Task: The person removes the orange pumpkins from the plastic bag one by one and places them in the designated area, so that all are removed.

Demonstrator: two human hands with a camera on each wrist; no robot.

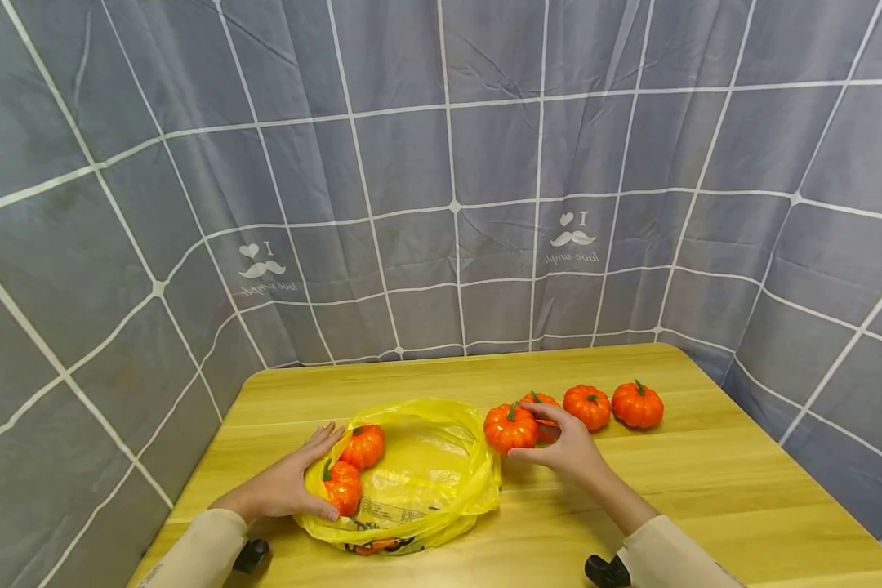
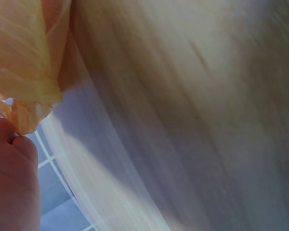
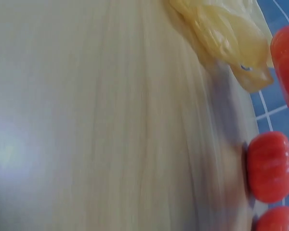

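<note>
A yellow plastic bag (image 1: 441,523) lies with its mouth spread open on the table. Two orange toy pumpkins, a rear one (image 1: 364,447) and a front one (image 1: 343,488), sit inside it against its left wall. My left hand (image 1: 290,482) holds that left side, thumb toward the front and fingers at the back; its fingers (image 2: 21,144) meet the plastic in the left wrist view. Between thumb and fingers, my right hand (image 1: 569,445) grips another pumpkin (image 1: 510,429) beside the bag's right rim. That pumpkin (image 3: 288,67) appears higher than the others in the right wrist view.
Behind my right hand sits a partly hidden pumpkin (image 1: 540,399). Farther right stand two more, one (image 1: 586,407) next to the other (image 1: 637,405). The wooden table (image 1: 706,490) ends at a grey checked curtain (image 1: 412,163) at the back and sides.
</note>
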